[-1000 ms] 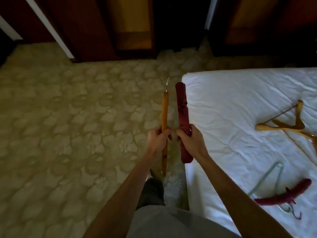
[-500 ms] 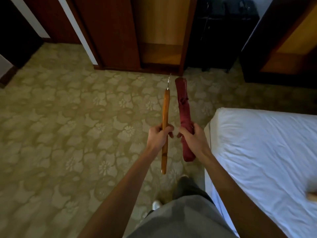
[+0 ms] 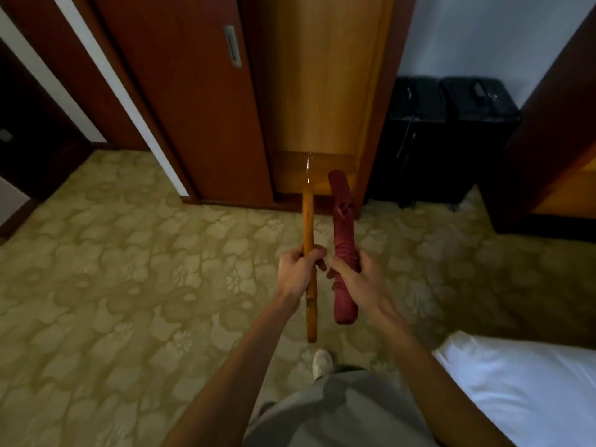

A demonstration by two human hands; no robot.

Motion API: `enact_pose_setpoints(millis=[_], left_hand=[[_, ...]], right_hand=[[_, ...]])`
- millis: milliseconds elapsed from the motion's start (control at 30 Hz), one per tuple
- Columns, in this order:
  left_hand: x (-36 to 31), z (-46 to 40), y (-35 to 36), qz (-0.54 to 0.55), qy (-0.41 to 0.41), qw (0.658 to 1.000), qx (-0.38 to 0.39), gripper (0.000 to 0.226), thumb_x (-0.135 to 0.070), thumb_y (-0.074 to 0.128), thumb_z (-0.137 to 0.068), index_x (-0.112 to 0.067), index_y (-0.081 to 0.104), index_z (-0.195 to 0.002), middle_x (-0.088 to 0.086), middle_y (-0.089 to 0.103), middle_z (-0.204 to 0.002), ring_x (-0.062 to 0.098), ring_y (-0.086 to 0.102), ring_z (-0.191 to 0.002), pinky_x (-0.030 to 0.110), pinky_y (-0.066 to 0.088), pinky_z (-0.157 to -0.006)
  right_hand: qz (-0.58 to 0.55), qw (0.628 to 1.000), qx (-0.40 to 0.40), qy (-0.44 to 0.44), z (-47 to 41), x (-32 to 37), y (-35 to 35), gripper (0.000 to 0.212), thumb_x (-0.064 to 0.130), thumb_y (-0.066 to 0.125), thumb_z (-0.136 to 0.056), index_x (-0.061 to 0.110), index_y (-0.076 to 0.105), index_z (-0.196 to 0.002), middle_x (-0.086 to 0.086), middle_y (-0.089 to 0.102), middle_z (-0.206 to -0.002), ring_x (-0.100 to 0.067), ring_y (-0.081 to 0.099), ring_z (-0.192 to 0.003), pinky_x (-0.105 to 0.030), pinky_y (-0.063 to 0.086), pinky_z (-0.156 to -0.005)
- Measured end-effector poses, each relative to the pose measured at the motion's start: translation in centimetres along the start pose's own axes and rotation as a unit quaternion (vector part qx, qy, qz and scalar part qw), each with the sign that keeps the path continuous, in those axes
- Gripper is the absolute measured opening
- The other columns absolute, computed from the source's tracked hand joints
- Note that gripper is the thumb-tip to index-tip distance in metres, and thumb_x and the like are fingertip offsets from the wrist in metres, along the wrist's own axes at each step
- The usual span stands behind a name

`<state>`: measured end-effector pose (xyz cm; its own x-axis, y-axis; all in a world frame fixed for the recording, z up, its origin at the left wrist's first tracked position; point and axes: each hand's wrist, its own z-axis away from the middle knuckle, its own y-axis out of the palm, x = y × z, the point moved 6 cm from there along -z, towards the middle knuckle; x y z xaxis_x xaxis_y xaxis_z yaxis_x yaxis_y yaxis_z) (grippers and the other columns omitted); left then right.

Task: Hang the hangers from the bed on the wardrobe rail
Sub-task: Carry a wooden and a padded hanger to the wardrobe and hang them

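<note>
White bed corner lower right, left hand fingers clamped on wooden hanger at frame centre, right hand fingers clamped on red hanger just beside it, patterned carpet below, open wardrobe at top centre

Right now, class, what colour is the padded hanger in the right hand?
Dark red, clearest in the head view: the padded hanger gripped by the right hand.

The person has bare arms with no sleeves in view, grey shorts, and a white shoe on one foot.
</note>
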<state>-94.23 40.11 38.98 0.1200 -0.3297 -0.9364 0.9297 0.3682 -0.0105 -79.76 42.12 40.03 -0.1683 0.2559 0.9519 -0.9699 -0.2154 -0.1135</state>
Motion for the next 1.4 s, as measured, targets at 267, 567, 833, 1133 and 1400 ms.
enact_pose_setpoints(millis=[267,567,833,1133,1400], left_hand=[[-7.4,-16.5,-1.0,0.011,0.01,1.0,-0.023,0.014,-0.018,0.067,-0.09,-0.009,0.076,-0.084,0.0,0.066,-0.066,0.009,0.058,-0.063,0.03,0.046,-0.068],[-15.2,-37.3,-2.6,0.03,0.046,0.998,0.015,0.013,-0.005,0.064,-0.092,0.0,0.076,-0.088,0.005,0.072,-0.073,0.015,0.069,-0.069,0.027,0.056,-0.065],[-27.5,-56.1,-3.0,0.034,0.081,0.992,0.089,0.019,-0.008,0.063,-0.093,0.008,0.074,-0.091,0.023,0.073,-0.083,0.04,0.07,-0.083,0.054,0.057,-0.083],[-42.4,-70.6,-0.5,0.009,0.105,0.987,0.122,0.028,-0.025,0.072,-0.087,-0.012,0.063,-0.064,0.001,0.056,-0.057,0.02,0.053,-0.054,0.034,0.042,-0.058],[-56.1,-81.5,3.5,0.036,0.161,0.979,0.117,0.028,-0.039,0.076,-0.079,-0.013,0.068,-0.086,-0.002,0.061,-0.071,0.016,0.056,-0.066,0.034,0.045,-0.063]], right_hand=[[0.018,1.0,0.019,-0.015,-16.8,7.3,3.5,0.029,0.032,0.073,-0.09,0.021,0.062,-0.116,0.004,0.074,-0.088,-0.004,0.072,-0.072,-0.019,0.052,-0.062],[0.04,0.999,0.009,-0.019,-37.2,14.2,8.5,0.029,0.038,0.071,-0.089,0.024,0.066,-0.113,0.0,0.075,-0.099,-0.015,0.073,-0.091,-0.036,0.059,-0.085],[0.036,0.998,-0.017,-0.042,-54.4,25.5,12.6,0.016,0.037,0.071,-0.092,0.034,0.063,-0.105,0.006,0.075,-0.101,-0.006,0.072,-0.088,-0.019,0.054,-0.073],[0.026,0.994,-0.059,-0.087,-69.3,38.6,11.8,0.026,0.038,0.072,-0.091,0.023,0.068,-0.111,0.006,0.077,-0.082,-0.007,0.073,-0.075,-0.027,0.054,-0.07],[0.076,0.977,-0.079,-0.184,-80.1,53.3,7.8,0.024,0.039,0.07,-0.09,0.021,0.072,-0.105,0.005,0.078,-0.084,-0.004,0.071,-0.072,-0.023,0.052,-0.068]])
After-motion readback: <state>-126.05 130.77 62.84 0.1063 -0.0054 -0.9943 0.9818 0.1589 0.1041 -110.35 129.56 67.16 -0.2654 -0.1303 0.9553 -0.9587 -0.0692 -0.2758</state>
